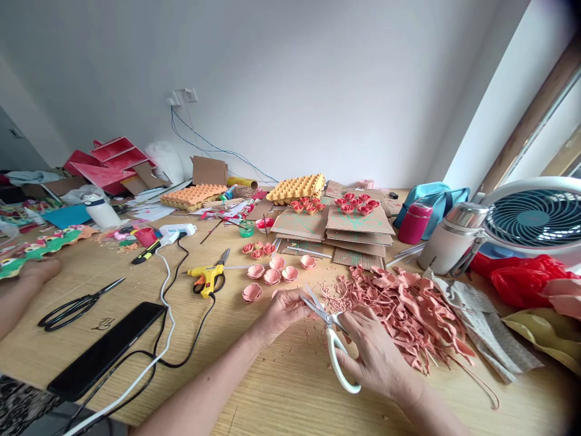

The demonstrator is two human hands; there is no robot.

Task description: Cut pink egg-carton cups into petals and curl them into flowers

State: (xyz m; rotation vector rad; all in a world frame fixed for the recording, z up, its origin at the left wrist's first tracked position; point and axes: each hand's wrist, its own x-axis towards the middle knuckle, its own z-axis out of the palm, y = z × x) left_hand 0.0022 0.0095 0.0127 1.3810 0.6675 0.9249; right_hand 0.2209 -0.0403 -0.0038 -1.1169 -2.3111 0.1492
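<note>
My right hand grips white-handled scissors, the blades pointing up and left toward my left hand. The left hand's fingers are curled in a pinch at the blade tips, around a small pink piece I cannot make out clearly. A heap of pink cut scraps lies just right of both hands. Several pink cup-shaped flowers sit on the wooden table just beyond my left hand.
A yellow glue gun, black scissors and a black phone with cables lie at left. Another person's hand rests at far left. Cardboard stacks, egg trays, a flask and a fan stand behind.
</note>
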